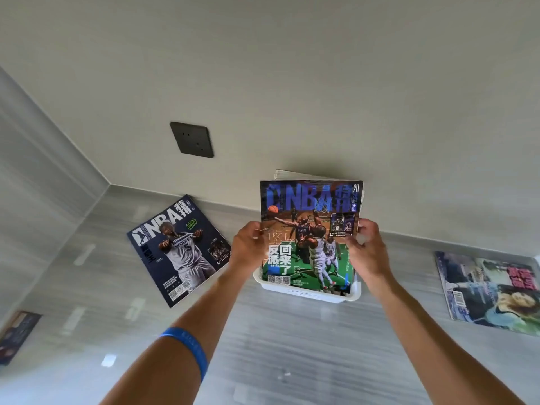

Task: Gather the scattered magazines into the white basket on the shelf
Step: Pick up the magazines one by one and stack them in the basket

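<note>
The scene is viewed from a single head-worn, wide-angle camera, aimed forward and down along both forearms. The grey shelf surface (263, 346) is seen from close above, the wall (292, 83) filling the far half. Straight lines are bent near the frame edges.

white basket (306, 295) mostly hidden, left-edge magazine (16, 336) cropped — blurred

A plain off-white wall (292, 68) fills the upper view; a dark square socket plate (192, 139) is set into it, left of centre; a second pale wall (35, 159) meets it at a corner on the left; below lies a glossy grey streaked surface (277, 346), catching small bright reflections.
</note>
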Demonstrator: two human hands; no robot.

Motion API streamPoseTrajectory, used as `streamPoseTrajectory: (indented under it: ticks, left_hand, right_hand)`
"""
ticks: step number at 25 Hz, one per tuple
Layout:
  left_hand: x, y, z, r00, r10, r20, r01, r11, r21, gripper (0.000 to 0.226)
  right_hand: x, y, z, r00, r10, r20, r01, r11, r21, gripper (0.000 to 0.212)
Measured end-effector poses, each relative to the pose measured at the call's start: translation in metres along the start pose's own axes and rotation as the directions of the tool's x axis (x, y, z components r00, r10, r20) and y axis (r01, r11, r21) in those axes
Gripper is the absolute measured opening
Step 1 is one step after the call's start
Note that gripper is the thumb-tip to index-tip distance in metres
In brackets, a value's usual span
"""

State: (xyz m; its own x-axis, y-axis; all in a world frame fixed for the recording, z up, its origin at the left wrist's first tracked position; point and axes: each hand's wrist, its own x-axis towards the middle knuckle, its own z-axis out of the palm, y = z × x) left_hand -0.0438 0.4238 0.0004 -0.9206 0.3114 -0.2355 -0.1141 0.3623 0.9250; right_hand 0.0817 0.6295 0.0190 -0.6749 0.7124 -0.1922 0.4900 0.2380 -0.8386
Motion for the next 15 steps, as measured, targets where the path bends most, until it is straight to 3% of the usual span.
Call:
streamPoseTrajectory:
  ticks: [3, 6, 8, 10, 12, 15]
  left_hand:
    - [-0.009, -0.02, -0.015, 0.983, -0.067, -0.169, 0.092, 0.985, 0.146, 0.023]
    - [-0.026, -0.063, -0.059, 0.964, -0.117, -0.24, 0.195, 0.923, 0.331, 0.033]
    - [-0.036, -0.103, -0.092, 0.963, -0.2, -0.182, 0.268, 0.787, 0.556, 0.049]
    - [-0.05, -0.143, -0.11, 0.949, -0.315, -0.011, 0.212, 0.611, 0.763, 0.073]
    - [-0.069, -0.174, -0.11, 0.936, -0.336, 0.109, 0.102, 0.553, 0.827, 0.086]
    - [-0.087, -0.191, -0.109, 0.93, -0.331, 0.16, 0.054, 0.553, 0.831, 0.091]
  right_hand:
    - [-0.035, 0.0, 0.022, 0.977, -0.163, -0.138, 0.148, 0.982, -0.113, 0.046]
    - [-0.077, 0.016, 0.061, 0.898, -0.423, 0.119, 0.438, 0.848, -0.297, 0.04]
    - [-0.099, 0.035, 0.086, 0.86, -0.37, 0.35, 0.498, 0.757, -0.424, 0.055]
    - [-0.11, 0.059, 0.102, 0.836, -0.261, 0.482, 0.52, 0.655, -0.548, 0.089]
    - [-0.106, 0.071, 0.108, 0.83, -0.196, 0.522, 0.526, 0.586, -0.616, 0.104]
    - [-0.101, 0.067, 0.109, 0.824, -0.126, 0.552, 0.524, 0.539, -0.659, 0.109]
